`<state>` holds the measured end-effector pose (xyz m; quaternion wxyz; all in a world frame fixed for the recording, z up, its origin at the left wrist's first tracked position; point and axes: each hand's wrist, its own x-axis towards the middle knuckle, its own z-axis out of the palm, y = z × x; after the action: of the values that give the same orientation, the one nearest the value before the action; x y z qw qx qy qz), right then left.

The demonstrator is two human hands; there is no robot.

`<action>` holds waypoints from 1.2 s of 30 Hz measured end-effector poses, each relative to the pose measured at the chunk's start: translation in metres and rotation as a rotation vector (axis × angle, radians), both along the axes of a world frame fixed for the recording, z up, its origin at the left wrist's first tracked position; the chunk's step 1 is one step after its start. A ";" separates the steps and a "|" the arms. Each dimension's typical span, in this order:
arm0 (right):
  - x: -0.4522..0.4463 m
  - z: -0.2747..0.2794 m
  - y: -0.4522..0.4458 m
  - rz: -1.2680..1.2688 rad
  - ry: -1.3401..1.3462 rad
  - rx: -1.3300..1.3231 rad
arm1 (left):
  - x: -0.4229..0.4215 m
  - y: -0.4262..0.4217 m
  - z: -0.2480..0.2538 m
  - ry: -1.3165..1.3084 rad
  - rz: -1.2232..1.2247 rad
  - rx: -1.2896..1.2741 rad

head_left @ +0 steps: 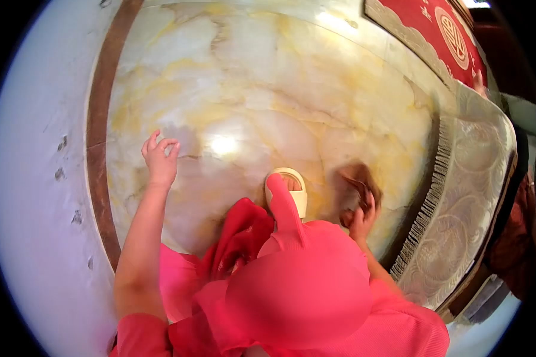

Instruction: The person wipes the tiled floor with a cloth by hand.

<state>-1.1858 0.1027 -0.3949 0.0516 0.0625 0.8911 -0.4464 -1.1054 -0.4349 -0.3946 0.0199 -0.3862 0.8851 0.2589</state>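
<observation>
My left hand (161,162) is raised over the marble floor at the left, its fingers curled and apart with nothing between them. On the right, my right hand (364,219) grips a crumpled brown cloth (358,179), which hangs a little blurred beyond the fingers. Between the two hands, a cream slipper (299,203) shows on a foot. Red fabric (241,229) lies bunched beside my left side, in front of my pink clothing.
Along the right stands a seat or couch with a patterned, fringed grey cover (452,208). A red cloth with a round emblem (452,37) is at the upper right, with part of another hand (480,83) at its edge. A white wall (41,178) runs down the left.
</observation>
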 end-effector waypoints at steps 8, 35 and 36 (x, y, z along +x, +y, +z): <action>-0.023 -0.035 0.053 -1.081 -0.505 0.496 | -0.019 0.046 -0.019 -0.125 0.069 0.035; -0.262 0.039 -0.133 0.211 -0.137 -0.732 | -0.066 0.070 -0.026 0.017 0.128 0.264; -0.224 0.039 -0.095 0.059 -0.086 -0.589 | -0.067 0.070 -0.029 0.015 0.122 0.261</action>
<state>-1.4098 0.0073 -0.3560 0.1184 0.0378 0.7216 -0.6810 -1.1719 -0.3651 -0.4237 0.0478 -0.4313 0.8190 0.3754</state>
